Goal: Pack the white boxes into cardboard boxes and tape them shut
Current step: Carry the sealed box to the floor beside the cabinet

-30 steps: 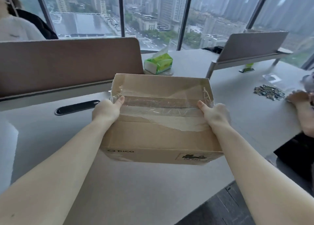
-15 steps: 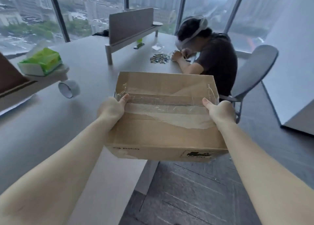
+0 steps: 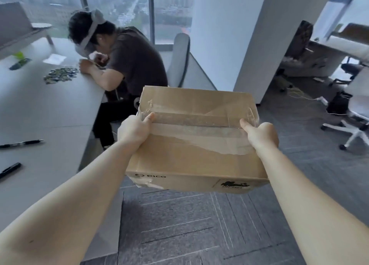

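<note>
2 hands carry the taped cardboard box [image 3: 196, 138] in the air above the grey carpet [image 3: 179, 224], clear of the desk [image 3: 46, 112] to the left. The left hand [image 3: 133, 129] grips the box's left end with its thumb laid on the top face and the other fingers curled down the side, out of sight; the right hand [image 3: 260, 134] does the same at the right end. Clear tape [image 3: 197, 124] runs across the closed flaps, wrinkled at both ends, and the white boxes cannot be seen. The step appears to be carrying the sealed box to a place to set it down, so it should stay level with even pressure from both sides, thumbs kept off the loose tape edges, and a wide berth given to the seated person [image 3: 123, 60] and the white chair [image 3: 355, 120]. Compared with 0.5 s ago, the view has swung further right: the tissue pack and tape roll on the desk have gone out of view, the seated person now sits at upper left, and a white column [image 3: 229, 34] has come into view, while the grip on the box is unchanged.
</note>
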A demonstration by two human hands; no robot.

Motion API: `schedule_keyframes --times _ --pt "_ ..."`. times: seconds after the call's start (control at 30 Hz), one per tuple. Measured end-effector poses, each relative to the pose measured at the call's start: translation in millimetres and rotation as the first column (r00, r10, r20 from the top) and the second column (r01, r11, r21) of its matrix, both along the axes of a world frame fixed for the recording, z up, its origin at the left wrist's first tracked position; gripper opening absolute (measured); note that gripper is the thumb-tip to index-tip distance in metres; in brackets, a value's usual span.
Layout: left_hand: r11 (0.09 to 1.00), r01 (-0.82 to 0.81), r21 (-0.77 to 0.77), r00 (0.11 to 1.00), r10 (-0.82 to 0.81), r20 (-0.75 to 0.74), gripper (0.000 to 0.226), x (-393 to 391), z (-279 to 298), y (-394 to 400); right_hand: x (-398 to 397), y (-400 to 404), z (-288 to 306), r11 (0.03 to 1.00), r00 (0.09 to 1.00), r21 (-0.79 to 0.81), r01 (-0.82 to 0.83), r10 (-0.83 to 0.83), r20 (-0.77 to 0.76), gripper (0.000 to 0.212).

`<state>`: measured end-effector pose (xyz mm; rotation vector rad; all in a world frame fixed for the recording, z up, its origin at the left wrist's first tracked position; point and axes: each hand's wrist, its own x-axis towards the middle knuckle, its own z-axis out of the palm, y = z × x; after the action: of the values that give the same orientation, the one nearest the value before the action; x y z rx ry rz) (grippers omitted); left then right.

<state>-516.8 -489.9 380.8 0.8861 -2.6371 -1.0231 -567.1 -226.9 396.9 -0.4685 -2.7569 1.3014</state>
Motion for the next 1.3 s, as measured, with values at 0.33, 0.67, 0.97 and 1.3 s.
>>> schedule_keyframes --times 0.33,0.67,0.97,1.3 --pt "0.973 0.229 0.003 0.973 -0.229 0.016 0.058 -113 -3 169 -47 174 -4 0.960 0.960 -0.010 0.279 -0.279 -0.018 0.051" --pt "0.899 0.437 -0.032 0.899 -0.438 -0.017 0.053 -235 3 278 -131 279 -13 0.898 0.897 -0.027 0.440 -0.440 -0.033 0.049" --pt "0.873 0.487 0.032 0.873 -0.487 0.015 0.048 -419 -3 334 -282 331 -14 0.864 0.863 -0.049 0.501 -0.503 -0.043 0.049" --pt "0.858 0.513 0.003 0.858 -0.513 0.013 0.051 -585 5 403 -433 394 -1 0.836 0.835 -0.064 0.546 -0.548 -0.039 0.048"
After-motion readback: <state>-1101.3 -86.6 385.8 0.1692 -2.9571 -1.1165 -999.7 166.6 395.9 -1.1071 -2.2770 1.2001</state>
